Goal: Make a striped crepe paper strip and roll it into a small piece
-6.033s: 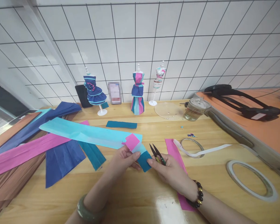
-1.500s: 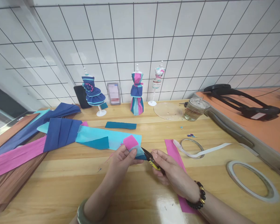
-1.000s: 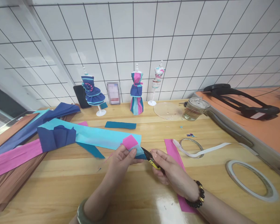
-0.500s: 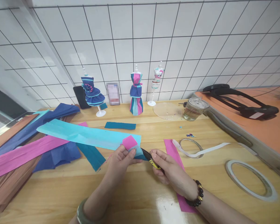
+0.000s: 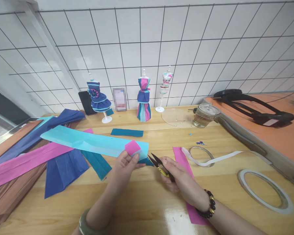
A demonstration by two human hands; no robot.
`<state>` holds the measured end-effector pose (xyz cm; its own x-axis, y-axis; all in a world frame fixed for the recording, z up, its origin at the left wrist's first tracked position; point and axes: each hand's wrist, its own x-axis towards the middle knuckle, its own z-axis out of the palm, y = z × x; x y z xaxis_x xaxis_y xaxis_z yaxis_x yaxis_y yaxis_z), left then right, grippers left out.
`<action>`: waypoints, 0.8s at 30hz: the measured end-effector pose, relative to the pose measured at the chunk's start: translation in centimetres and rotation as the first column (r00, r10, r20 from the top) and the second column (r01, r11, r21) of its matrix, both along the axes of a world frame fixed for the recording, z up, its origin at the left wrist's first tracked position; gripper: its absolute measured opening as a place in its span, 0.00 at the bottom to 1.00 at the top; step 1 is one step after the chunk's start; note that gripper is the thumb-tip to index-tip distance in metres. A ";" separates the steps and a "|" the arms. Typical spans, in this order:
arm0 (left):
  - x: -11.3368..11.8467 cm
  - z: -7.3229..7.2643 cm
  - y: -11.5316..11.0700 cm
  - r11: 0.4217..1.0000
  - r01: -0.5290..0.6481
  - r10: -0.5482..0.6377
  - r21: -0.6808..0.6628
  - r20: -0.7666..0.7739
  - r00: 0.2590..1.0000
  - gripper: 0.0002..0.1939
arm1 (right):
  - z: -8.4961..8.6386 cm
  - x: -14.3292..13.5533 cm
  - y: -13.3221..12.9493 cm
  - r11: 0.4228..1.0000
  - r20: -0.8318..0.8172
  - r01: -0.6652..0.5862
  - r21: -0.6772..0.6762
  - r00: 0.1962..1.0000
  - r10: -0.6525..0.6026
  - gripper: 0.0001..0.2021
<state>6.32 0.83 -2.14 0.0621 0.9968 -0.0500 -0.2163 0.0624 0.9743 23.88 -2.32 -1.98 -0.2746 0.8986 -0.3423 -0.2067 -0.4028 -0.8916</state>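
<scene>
My left hand (image 5: 125, 165) pinches a small stack of crepe paper pieces (image 5: 132, 148), with pink on top and light blue and teal showing beneath. In my right hand (image 5: 175, 173) is a pair of yellow and black thread snips (image 5: 159, 164). Their dark blades stand spread, tips pointing at the teal corner with a small gap between. Behind the stack lies a long light blue paper strip (image 5: 88, 141). Part of a pink strip (image 5: 183, 160) is hidden under my right forearm.
Three small dress forms (image 5: 143, 98) stand along the tiled wall, near a phone (image 5: 87, 102). A lidded glass cup (image 5: 205, 116) sits at back right, tape rolls (image 5: 266, 191) at right. Blue (image 5: 66, 173), pink and brown paper covers the left side; a teal strip (image 5: 126, 132) lies mid-table.
The snips' blades have opened and come away from the paper. My left hand has shifted slightly left with the stack. The dark blue paper at left has spread further toward the front.
</scene>
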 end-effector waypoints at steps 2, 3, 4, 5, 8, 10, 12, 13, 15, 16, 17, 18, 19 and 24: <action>0.0 0.1 -0.2 0.994 -0.063 0.075 0.089 -0.132 0.988 0.12 | 0.0 0.1 0.0 1.000 -0.023 0.011 0.022 1.000 -0.010 0.17; -0.1 0.1 -0.3 0.985 -0.082 0.115 0.153 -0.219 0.969 0.12 | 0.0 0.1 0.0 0.999 -0.046 0.017 0.034 0.999 -0.015 0.18; -0.2 0.0 -0.4 0.972 -0.076 0.144 0.222 -0.310 0.940 0.11 | 0.0 0.1 0.0 0.999 -0.071 0.023 0.043 0.997 -0.020 0.18; -0.3 0.0 -0.5 0.955 -0.046 0.166 0.293 -0.400 0.902 0.11 | 0.0 0.1 0.0 0.998 -0.093 0.030 0.050 0.995 -0.025 0.19; -0.7 -0.3 -0.6 0.875 0.146 0.196 0.461 -0.613 0.765 0.13 | 0.2 0.2 0.0 0.999 -0.135 0.031 0.036 0.991 -0.025 0.19; -0.8 -0.5 -0.6 0.790 0.278 0.230 0.546 -0.686 0.690 0.14 | 0.2 0.2 -0.1 1.000 -0.175 0.000 -0.007 0.985 -0.001 0.18; -1.0 -0.7 -0.6 0.700 0.390 0.280 0.599 -0.732 0.621 0.15 | 0.3 0.3 -0.1 0.998 -0.222 -0.028 -0.048 0.975 0.017 0.18; -1.1 -0.8 -0.6 0.658 0.442 0.298 0.610 -0.750 0.590 0.16 | 0.3 0.3 -0.2 0.997 -0.240 -0.042 -0.061 0.971 0.027 0.19; -1.1 -0.8 -0.7 0.586 0.534 0.313 0.610 -0.778 0.545 0.17 | 0.3 0.4 -0.2 0.995 -0.273 -0.064 -0.077 0.961 0.041 0.19; -1.1 -0.7 -0.8 0.556 0.566 0.310 0.609 -0.784 0.538 0.17 | 0.3 0.4 -0.1 0.994 -0.289 -0.072 -0.083 0.956 0.045 0.19; -1.1 -0.5 -0.9 0.533 0.588 0.299 0.609 -0.785 0.542 0.18 | 0.3 0.4 -0.1 0.993 -0.302 -0.070 -0.090 0.952 0.040 0.18; -1.0 -0.4 -1.0 0.516 0.602 0.280 0.610 -0.784 0.554 0.18 | 0.3 0.3 -0.1 0.994 -0.310 -0.062 -0.094 0.950 0.030 0.16; -1.0 -0.2 -1.1 0.508 0.610 0.252 0.608 -0.782 0.570 0.18 | 0.3 0.3 -0.1 0.995 -0.308 -0.046 -0.093 0.951 0.015 0.14; -0.9 -0.2 -1.2 0.500 0.636 0.157 0.588 -0.784 0.601 0.20 | 0.3 0.0 0.1 0.999 -0.212 -0.002 -0.038 0.977 -0.006 0.11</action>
<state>5.44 -0.36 -2.38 0.6472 0.5508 0.5270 0.3816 -0.8325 0.4016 23.86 -2.26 -1.68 -0.3423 0.8870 -0.3099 -0.3903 -0.4342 -0.8119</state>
